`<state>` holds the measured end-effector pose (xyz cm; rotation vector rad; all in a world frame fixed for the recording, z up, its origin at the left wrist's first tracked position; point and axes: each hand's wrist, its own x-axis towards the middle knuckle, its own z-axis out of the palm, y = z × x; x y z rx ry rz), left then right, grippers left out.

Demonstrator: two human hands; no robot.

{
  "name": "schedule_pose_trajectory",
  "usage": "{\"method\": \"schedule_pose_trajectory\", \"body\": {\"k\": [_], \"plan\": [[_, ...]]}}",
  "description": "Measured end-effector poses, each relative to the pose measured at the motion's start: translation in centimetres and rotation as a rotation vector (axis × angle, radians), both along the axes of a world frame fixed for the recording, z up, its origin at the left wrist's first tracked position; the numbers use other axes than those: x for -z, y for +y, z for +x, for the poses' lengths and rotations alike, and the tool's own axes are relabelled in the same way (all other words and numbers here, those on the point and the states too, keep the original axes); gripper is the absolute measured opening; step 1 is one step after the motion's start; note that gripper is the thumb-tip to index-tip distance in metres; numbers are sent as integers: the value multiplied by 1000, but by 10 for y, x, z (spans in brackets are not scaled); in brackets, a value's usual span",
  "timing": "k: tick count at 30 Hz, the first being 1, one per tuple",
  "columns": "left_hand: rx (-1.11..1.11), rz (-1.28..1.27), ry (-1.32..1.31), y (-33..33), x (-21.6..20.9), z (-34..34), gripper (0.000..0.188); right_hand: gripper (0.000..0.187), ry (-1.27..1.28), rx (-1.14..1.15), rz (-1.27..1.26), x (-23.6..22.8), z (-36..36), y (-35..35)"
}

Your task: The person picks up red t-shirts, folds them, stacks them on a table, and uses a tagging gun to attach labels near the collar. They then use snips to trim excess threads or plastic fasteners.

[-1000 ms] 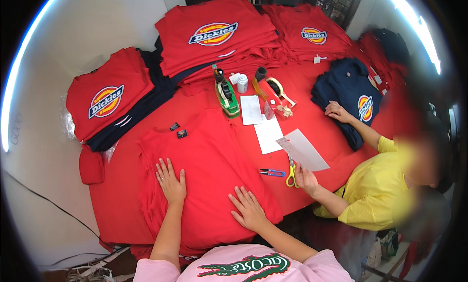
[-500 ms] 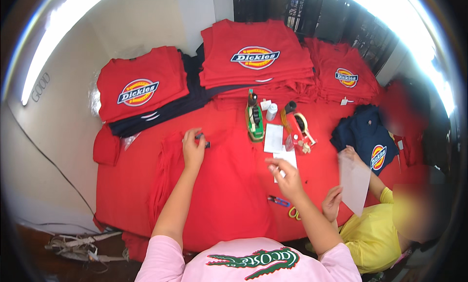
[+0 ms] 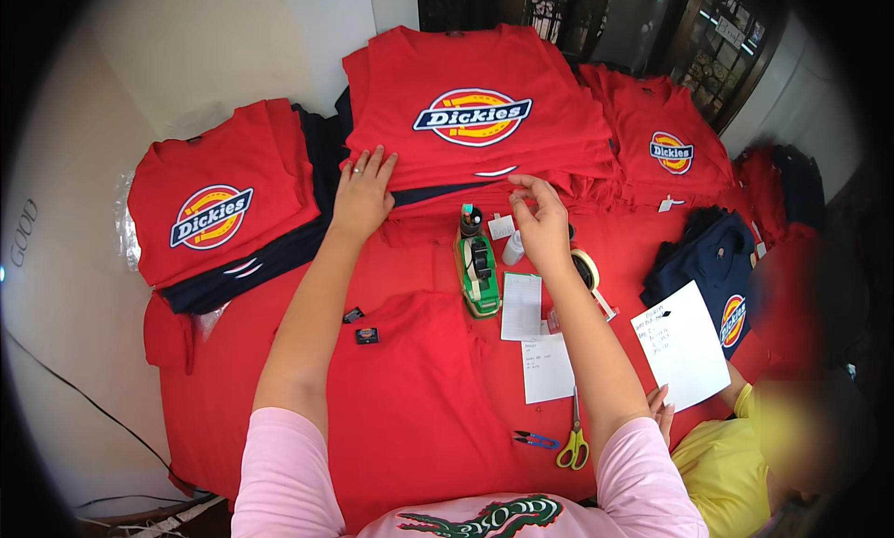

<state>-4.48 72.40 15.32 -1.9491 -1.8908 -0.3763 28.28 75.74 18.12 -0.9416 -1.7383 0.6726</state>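
Note:
My left hand (image 3: 365, 195) rests on the near left corner of the middle stack of red shirts (image 3: 391, 82), its fingers spread on the fabric. My right hand (image 3: 542, 223) hovers by the front edge of that stack, fingers bent and apart, with nothing visible in them. The top shirt bears a large round printed badge. Below my arms, a red shirt (image 3: 410, 389) lies spread on the table, two small dark labels (image 3: 367, 335) at its neckline. Beneath my right hand, partly covered, stands a small white bottle (image 3: 513, 249).
Around my right forearm are a green tape dispenser (image 3: 480, 277), paper sheets (image 3: 548, 375), blue thread snips (image 3: 536, 440) and yellow-handled scissors (image 3: 574, 450). Red-and-navy piles (image 3: 154, 221) lie left, red shirts (image 3: 643, 110) and navy shirts (image 3: 694, 263) right. A co-worker in yellow holds a written sheet (image 3: 684, 352).
Both my hands have moved from the spread shirt and the papers, forward to the middle stack. My left hand has let go of the dark label. The co-worker's sheet has turned to show its writing.

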Motion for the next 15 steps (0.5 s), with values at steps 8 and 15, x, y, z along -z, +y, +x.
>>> {"method": "schedule_pose_trajectory", "body": {"k": [8,15], "plan": [[36,17,-32,10,-6,-14,63,24,-7,-40,-7,28,3,-5],[-9,-31,-22,27,-13,2,54,22,-22,-26,15,21,14,-8]]}}
